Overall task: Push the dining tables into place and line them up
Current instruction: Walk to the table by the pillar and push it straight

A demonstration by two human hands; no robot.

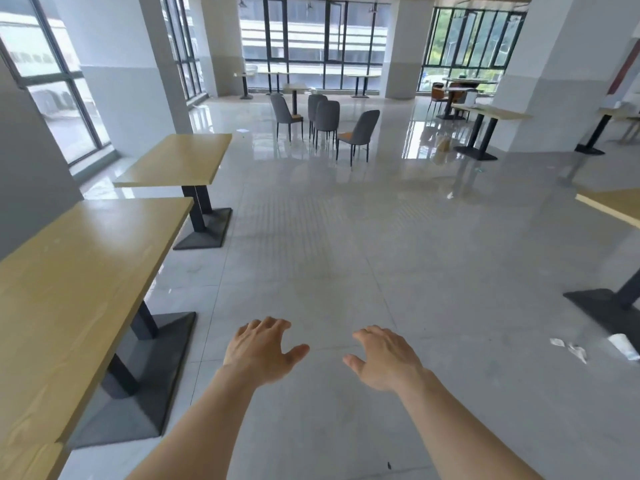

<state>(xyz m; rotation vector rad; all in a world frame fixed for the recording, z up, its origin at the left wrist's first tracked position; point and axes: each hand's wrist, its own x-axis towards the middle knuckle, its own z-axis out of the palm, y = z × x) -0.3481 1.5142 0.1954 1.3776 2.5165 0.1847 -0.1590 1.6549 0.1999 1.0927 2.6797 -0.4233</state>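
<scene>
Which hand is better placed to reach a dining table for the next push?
Left, probably. The left hand hangs open over bare floor on the side of the near wooden table, whose long edge lies close by. The right hand, also open and empty, faces a table much farther off at the frame's edge.

To my left, long wooden-topped dining table (79,296) on black pedestal bases, second matching table (178,161) just beyond it with a gap between, third table's corner (613,204) at my right
</scene>
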